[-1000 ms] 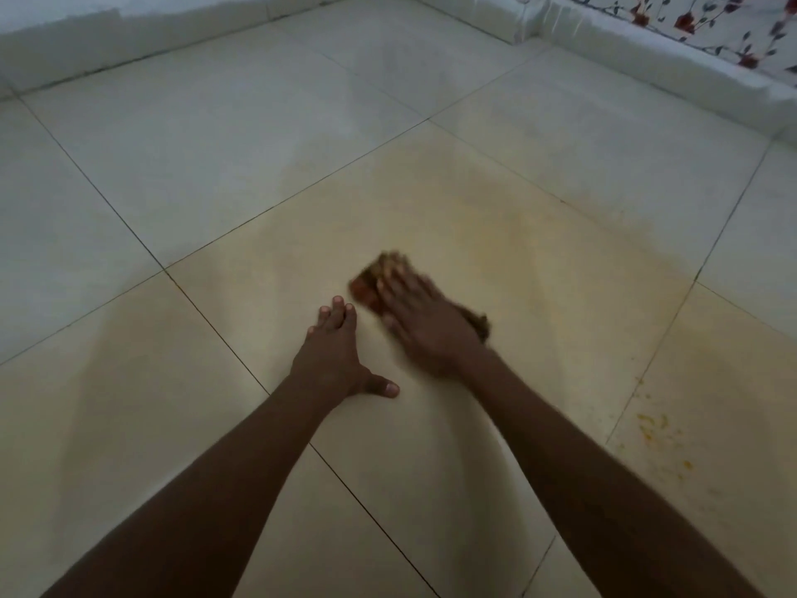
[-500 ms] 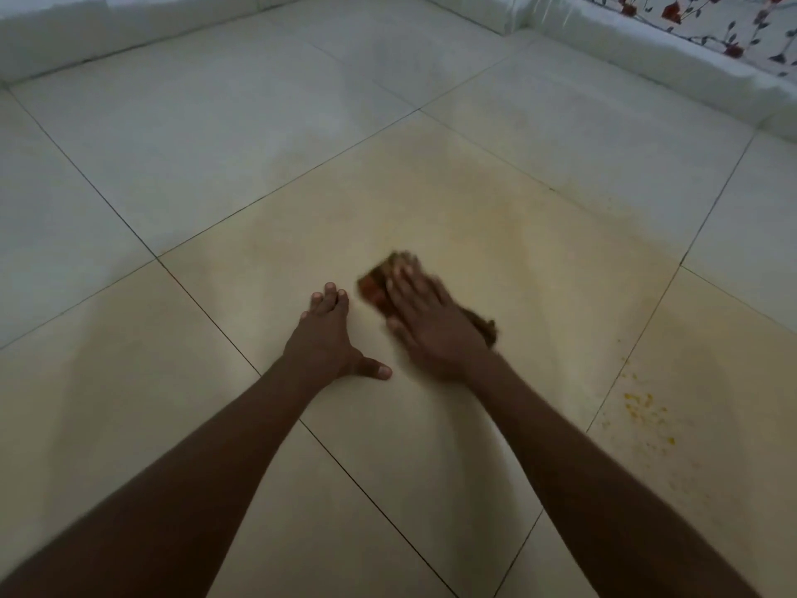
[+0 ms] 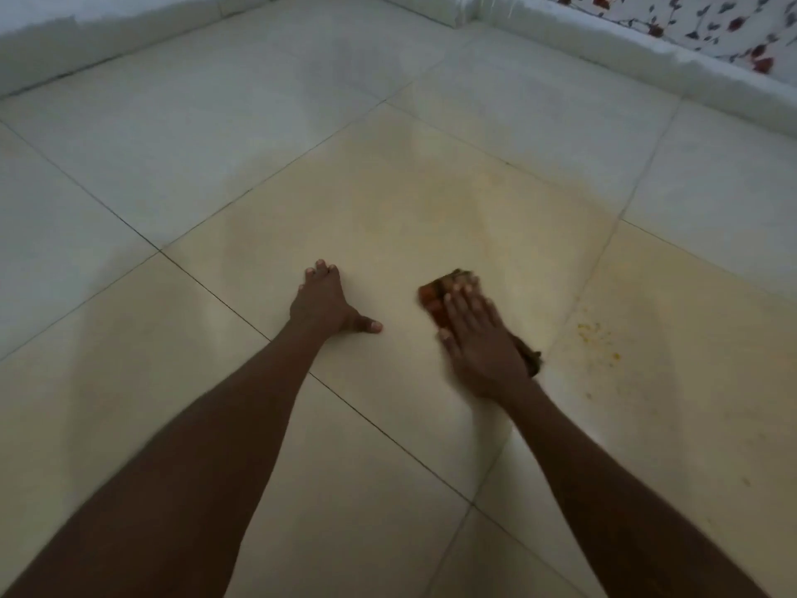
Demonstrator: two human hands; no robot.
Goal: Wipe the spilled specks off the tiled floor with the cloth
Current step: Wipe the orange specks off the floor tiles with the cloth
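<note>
My right hand lies flat on a brownish-orange cloth and presses it onto the pale tiled floor. The cloth shows past my fingertips and again beside my wrist. Yellow-orange specks lie scattered on the tile to the right of that hand, a short gap away. My left hand rests palm down on the floor to the left, fingers together, thumb out, holding nothing.
A white skirting runs along the far and right walls and meets in a corner at the top. Floral wallpaper shows at the top right. A faint yellowish smear covers the middle tile.
My right hand has slid the cloth to the right, away from my left hand and closer to the specks. The left hand has stayed planted on the floor.
</note>
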